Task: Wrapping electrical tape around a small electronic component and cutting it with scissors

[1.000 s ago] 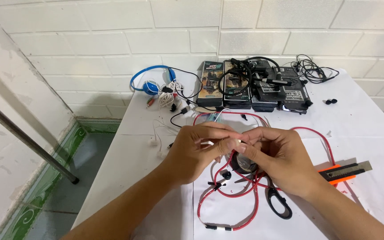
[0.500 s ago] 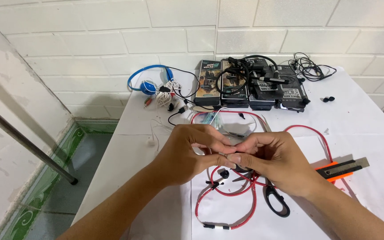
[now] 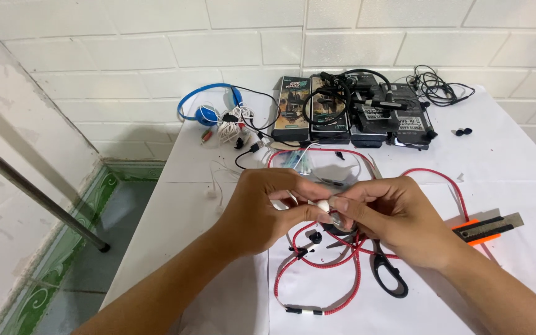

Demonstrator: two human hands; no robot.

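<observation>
Two hands: meet above the middle of the white table (image 3: pixel 516 161), fingertips together.
Left hand (image 3: pixel 262 208): curled, thumb and fingers pinched on a small white earbud (image 3: pixel 322 205).
Right hand (image 3: pixel 392 217): curled, fingertips closed on the same earbud from the right.
Red cable (image 3: pixel 317 273): loops under both hands, trailing near and far.
Edges: table's left edge lies near the left forearm, green floor beyond; bare cloth on the near right.
Scissors (image 3: pixel 389 276): black-handled, just under the right wrist.
Knife (image 3: pixel 488 228): orange, to the right.
Far side: blue headphones (image 3: pixel 206 107), dark boxes (image 3: pixel 355 115) and tangled black wires by the wall.
</observation>
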